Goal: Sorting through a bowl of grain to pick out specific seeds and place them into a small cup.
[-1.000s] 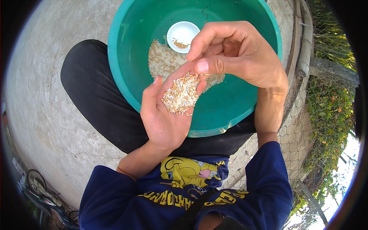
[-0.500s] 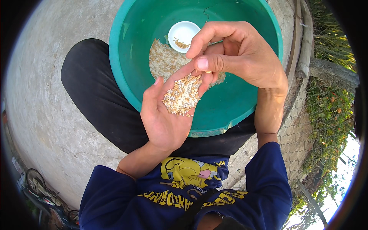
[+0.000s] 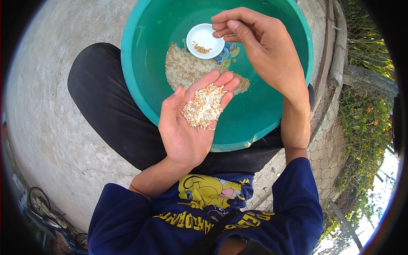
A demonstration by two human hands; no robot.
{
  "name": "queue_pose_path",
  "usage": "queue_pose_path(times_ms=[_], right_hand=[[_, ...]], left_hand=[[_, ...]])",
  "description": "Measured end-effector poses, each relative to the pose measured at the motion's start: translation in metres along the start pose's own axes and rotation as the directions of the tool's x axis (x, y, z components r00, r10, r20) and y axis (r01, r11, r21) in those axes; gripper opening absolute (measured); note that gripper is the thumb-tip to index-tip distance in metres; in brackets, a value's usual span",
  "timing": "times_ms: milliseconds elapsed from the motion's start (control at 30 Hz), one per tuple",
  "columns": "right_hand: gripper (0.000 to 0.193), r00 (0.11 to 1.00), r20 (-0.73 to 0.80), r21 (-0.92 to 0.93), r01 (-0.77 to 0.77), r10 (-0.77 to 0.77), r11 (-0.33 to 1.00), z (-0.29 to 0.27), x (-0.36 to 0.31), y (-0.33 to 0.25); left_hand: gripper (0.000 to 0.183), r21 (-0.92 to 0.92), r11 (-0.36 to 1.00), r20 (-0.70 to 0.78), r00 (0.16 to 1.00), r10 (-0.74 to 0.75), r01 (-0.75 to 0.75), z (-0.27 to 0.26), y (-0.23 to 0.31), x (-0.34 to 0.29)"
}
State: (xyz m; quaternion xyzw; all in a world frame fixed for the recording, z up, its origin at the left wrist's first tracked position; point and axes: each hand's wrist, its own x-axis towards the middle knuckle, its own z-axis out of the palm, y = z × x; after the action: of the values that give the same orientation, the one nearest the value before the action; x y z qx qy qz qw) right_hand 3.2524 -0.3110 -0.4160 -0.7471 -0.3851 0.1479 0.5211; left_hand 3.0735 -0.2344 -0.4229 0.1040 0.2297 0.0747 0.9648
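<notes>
Palm up over the near rim of a green basin (image 3: 255, 117), my left hand (image 3: 180, 140) cradles a heap of rice grains (image 3: 203, 106), white ones mixed with brown husked ones. My right hand (image 3: 272, 53) hovers beside a small white dish (image 3: 199, 36), its fingertips over the dish's right edge. Thumb and fingers are drawn together; anything between them is too small to make out. A little pile of brown unhusked grains (image 3: 201, 49) lies in the dish. More mixed rice (image 3: 182, 68) spreads over the basin floor, around the dish's near side.
The basin rests against my legs, with my dark-trousered knee (image 3: 100, 80) at its left. Concrete ground (image 3: 72, 140) extends leftward. At the right are a wooden pole (image 3: 335, 46), wire fencing (image 3: 327, 157) and plants (image 3: 365, 123). A bicycle (image 3: 40, 202) stands at lower left.
My right hand has moved up and away from the left palm to the small dish. The left hand, still holding the rice, has barely shifted, its fingers now in plain view.
</notes>
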Motion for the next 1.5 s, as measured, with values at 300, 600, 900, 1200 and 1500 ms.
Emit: queue_pose_path(times_ms=[300, 600, 900, 1200, 1500], right_hand=[[0.017, 0.996, 0.015, -0.105, 0.086, -0.085, 0.991, -0.002, 0.001, -0.002], [0.019, 0.998, 0.056, -0.072, -0.03, 0.034, 0.997, -0.008, 0.005, -0.042], [0.017, 0.997, 0.066, -0.08, -0.045, 0.05, 0.996, -0.012, 0.004, -0.038], [0.018, 0.996, 0.087, -0.046, -0.023, 0.026, 0.999, -0.01, 0.001, -0.024], [0.031, 0.85, 0.484, -0.148, 0.315, -0.209, 0.937, -0.007, -0.021, -0.036]], left_hand=[[0.068, -0.004, 1.0, -0.001, 1.0, 0.002, -0.002, 0.0, 0.0, 0.0], [0.068, -0.022, 1.0, -0.008, 1.0, 0.007, -0.007, -0.002, 0.0, 0.0], [0.068, -0.015, 1.0, -0.002, 1.0, 0.002, -0.002, -0.002, 0.0, 0.001], [0.066, 0.0, 1.0, -0.043, 0.999, 0.029, -0.029, 0.001, -0.001, 0.003], [0.066, -0.126, 0.991, -0.041, 0.998, 0.048, -0.053, -0.009, 0.0, 0.004]])
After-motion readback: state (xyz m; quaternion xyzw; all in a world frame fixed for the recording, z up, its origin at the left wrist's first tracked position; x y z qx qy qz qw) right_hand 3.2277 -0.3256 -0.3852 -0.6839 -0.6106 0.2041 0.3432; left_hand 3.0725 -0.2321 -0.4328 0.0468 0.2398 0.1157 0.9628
